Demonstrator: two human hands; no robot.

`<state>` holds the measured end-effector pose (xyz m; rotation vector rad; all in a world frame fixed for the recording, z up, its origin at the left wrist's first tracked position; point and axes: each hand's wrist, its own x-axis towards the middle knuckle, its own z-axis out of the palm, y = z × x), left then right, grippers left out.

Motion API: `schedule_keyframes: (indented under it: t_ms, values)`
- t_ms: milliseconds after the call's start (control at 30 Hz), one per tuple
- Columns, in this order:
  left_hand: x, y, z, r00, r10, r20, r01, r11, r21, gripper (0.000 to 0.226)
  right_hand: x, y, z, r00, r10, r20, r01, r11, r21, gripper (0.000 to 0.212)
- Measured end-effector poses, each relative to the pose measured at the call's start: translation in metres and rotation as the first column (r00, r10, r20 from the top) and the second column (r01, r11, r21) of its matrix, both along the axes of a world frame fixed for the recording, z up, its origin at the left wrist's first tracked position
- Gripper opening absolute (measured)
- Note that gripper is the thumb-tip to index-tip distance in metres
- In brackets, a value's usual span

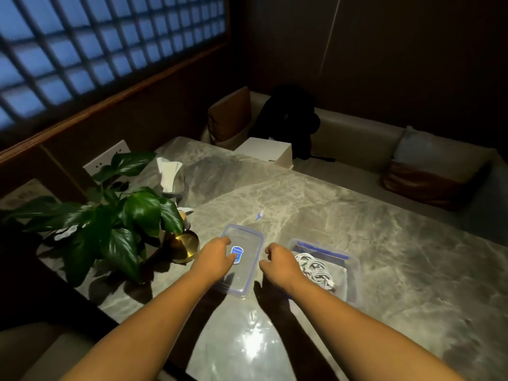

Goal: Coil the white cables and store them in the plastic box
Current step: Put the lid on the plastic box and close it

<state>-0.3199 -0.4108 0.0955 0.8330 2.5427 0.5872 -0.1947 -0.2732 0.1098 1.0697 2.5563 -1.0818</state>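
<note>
Both hands are over the lid (247, 237), which lies flat on the counter (357, 221) directly ahead of me. My left hand (220, 254) rests on it with fingers extended, the tips at the blue label (238, 253). My right hand (277, 262) sits at the lid's 3 o'clock edge, fingers loosely curled and holding nothing; I cannot tell whether it touches the rim.

The white cables (313, 268) are already bundled inside the plastic box (354, 276), which stands just beside the lid at its 3 o'clock. I judge the step in hand to be taking up the lid to close the box.

Procedure:
1. Grip the lid by its two long edges, one hand per side.
2. Lift it level and carry it toward 3 o'clock.
3. Check that no cable loop stands above the rim before seating.
4. Press down along the edges.

Orientation: the lid's long axis runs from 6 to 12 o'clock, the far end leaning slightly toward 1 o'clock, label face up. The cable bundle lies from about 11 to 5 o'clock. My right forearm hides the box's near corner, so its axis is uncertain; match the lid to it before lowering.
</note>
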Motion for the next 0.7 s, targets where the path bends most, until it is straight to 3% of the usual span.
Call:
schedule_keyframes:
  t_ms: [300, 500, 700]
  values:
    - [-0.034, -0.01, -0.051, 0.996, 0.07, 0.055, -0.069, 0.997, -0.036, 0.044, -0.025, -0.019, -0.054, 0.981, -0.173, 0.089, 0.182, 0.978, -0.099, 0.048]
    - [-0.042, -0.016, -0.075, 0.996, 0.073, 0.043, -0.067, 0.988, -0.142, 0.047, -0.031, -0.025, -0.072, 0.97, -0.183, 0.162, 0.19, 0.981, -0.033, 0.055]
    - [-0.035, -0.013, -0.087, 0.998, 0.066, -0.006, -0.066, 0.986, -0.152, 0.045, -0.033, -0.033, -0.08, 0.974, -0.154, 0.166, 0.161, 0.987, -0.024, 0.064]
